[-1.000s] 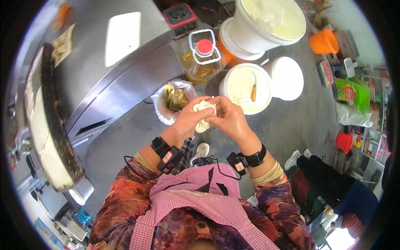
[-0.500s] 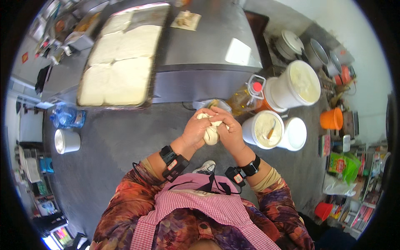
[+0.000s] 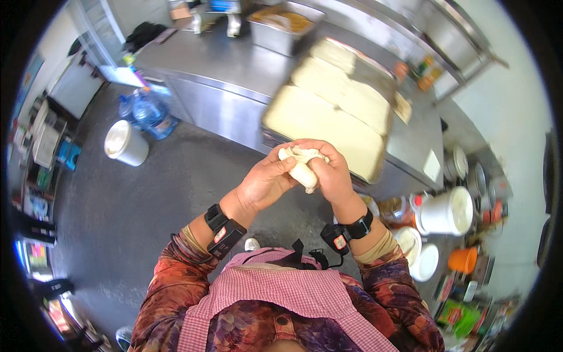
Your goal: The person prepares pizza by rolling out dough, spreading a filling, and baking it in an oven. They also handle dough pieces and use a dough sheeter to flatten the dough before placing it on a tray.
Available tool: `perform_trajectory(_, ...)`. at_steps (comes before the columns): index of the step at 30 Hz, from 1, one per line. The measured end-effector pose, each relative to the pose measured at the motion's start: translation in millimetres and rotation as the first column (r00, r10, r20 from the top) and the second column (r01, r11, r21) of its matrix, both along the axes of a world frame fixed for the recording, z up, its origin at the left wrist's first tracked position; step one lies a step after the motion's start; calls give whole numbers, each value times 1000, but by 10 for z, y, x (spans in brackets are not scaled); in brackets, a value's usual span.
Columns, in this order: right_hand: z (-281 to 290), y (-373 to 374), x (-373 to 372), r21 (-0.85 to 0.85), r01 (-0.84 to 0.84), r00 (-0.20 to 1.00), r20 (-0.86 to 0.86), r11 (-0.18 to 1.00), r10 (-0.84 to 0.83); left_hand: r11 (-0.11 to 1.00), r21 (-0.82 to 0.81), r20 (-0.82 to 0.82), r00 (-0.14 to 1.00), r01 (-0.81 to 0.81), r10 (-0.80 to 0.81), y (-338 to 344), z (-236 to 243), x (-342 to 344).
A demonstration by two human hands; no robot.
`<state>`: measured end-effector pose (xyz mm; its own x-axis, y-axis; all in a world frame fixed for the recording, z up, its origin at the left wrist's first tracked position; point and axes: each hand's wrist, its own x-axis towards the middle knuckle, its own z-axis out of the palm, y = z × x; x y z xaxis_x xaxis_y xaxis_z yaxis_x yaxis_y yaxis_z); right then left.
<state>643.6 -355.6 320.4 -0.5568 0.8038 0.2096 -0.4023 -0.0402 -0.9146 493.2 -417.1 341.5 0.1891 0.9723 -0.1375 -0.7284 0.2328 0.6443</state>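
Note:
Between my two hands is a small lump of pale dough, folded and creased, with a scrap hanging from its lower end. My left hand grips it from the left, its thumb lying along the top. On the other side my right hand curls its fingers round the dough's upper right part. Both hands hold it in the air, just off the near edge of a large dark tray. Flat, pale dough sheets cover most of that tray, side by side.
The tray lies on a steel counter, with a metal pan of brownish food behind it. On the floor at left stand a white bucket and blue-tinted plastic bottles. White tubs and an orange bucket are at right.
My view has turned left, so the tray now lies ahead of my hands and the tubs sit farther right. The dough has been shifted between my fingers and stays held in both hands.

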Motion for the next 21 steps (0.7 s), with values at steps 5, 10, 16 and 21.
perform_trajectory(5,232,109,-1246,621,-8,983,150,783,-110,931,-19,-445,837,-365,319,-160,172,-1165)
perform_trajectory(10,108,337,-2354,226,-160,968,227,961,108,932,192,-507,781,-309,364,-168,165,-2036)
perform_trajectory(16,505,678,-3668,-187,-430,893,-233,883,385,878,314,-911,146,-362,386,145,610,-3152)
perform_trajectory(21,945,1193,-4731,-206,-630,769,-38,749,638,824,567,-774,-344,-3,531,434,959,-4324)
